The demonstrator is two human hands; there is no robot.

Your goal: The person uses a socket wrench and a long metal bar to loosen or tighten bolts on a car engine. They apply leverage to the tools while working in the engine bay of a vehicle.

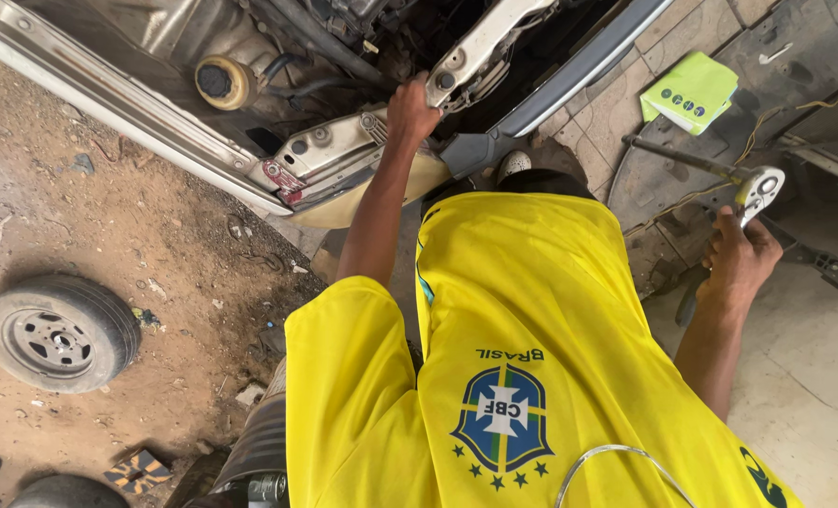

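My left hand [410,108] reaches forward into the open front of a car and grips the edge of a pale metal bracket [475,47] by the engine bay. My right hand [737,256] is out to the right, closed around the handle of a ratchet wrench [756,188]. The wrench's round chrome head points away from me, with a long dark extension bar [673,155] running off to the left. My yellow shirt [513,357] fills the lower middle of the view and hides whatever lies below it.
A loose wheel with a tyre [60,331] lies on the dirt at the left. A yellow-capped reservoir [220,83] sits in the engine bay. A green and white box [690,91] rests on the paving at upper right. Concrete floor lies at the right.
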